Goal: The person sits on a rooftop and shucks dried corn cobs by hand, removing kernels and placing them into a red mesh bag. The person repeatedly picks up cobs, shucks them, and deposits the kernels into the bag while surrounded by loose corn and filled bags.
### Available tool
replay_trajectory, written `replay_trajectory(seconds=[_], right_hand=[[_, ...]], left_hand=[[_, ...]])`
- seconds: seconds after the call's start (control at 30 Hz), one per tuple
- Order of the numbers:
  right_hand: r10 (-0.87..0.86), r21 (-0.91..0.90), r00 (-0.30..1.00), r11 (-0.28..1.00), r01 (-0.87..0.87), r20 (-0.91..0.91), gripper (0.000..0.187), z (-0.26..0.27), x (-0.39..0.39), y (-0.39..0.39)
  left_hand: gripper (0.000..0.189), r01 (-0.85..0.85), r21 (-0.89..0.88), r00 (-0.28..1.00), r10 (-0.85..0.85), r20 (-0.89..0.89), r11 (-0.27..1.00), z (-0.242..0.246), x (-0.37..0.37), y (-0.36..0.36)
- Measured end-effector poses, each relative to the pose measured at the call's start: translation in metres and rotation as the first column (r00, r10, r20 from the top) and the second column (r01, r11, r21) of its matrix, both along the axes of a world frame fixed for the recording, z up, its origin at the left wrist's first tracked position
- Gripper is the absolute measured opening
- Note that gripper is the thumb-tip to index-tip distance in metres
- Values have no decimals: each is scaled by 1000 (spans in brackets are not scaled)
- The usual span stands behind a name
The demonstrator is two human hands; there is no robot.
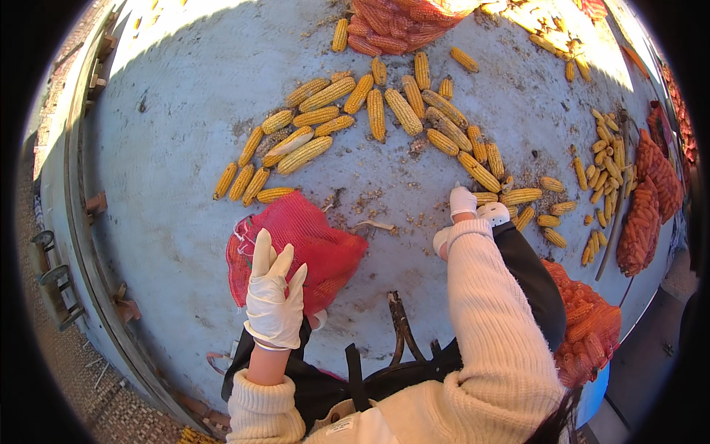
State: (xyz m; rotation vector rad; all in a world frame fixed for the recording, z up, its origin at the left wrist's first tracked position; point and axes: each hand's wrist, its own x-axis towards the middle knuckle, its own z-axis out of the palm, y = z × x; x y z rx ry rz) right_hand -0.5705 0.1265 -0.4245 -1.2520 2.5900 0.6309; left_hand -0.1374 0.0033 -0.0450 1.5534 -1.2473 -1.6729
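Note:
My left hand (275, 308), in a white glove, has its fingers apart and holds nothing. It is in front of a red mesh bag (310, 244) that rests on the floor near my left foot; orange-yellow contents show through the mesh. Reaching forward, my right hand (461, 201), also gloved, is beside my right shoe (493, 213) and close to a yellow corn cob (486, 197). Its fingers are mostly hidden, so a hold on anything cannot be made out. An arc of corn cobs (376, 115) lies across the floor ahead, some with dark, spoiled-looking kernels.
Filled mesh sacks of corn stand ahead (407, 25), beside me on the right (588, 322) and at the far right (639, 227). A long pole (613, 233) lies by a cob heap (610, 166). Loose kernels and a husk (375, 225) litter the floor. A raised edge (83, 222) runs along the left.

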Motion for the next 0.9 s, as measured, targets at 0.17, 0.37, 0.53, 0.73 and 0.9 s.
replay_trajectory(seconds=[0.17,0.37,0.53,0.73,0.9], right_hand=[[-13,-38,985,999,20,175,22,41,12,-26],[-72,-153,887,975,158,457,41,137,90,-104],[-96,-289,770,892,348,630,50,202,131,-126],[83,-276,523,912,304,848,47,350,168,-144],[137,-220,273,928,300,952,42,452,184,-111]], left_hand=[[70,-36,31,999,37,-31,999,-1,11,5],[65,-255,305,879,351,-323,918,21,13,6],[54,-277,315,820,395,-415,908,38,20,12],[59,102,-422,986,-34,166,901,7,56,20],[75,548,-506,702,-37,712,666,61,44,25]])
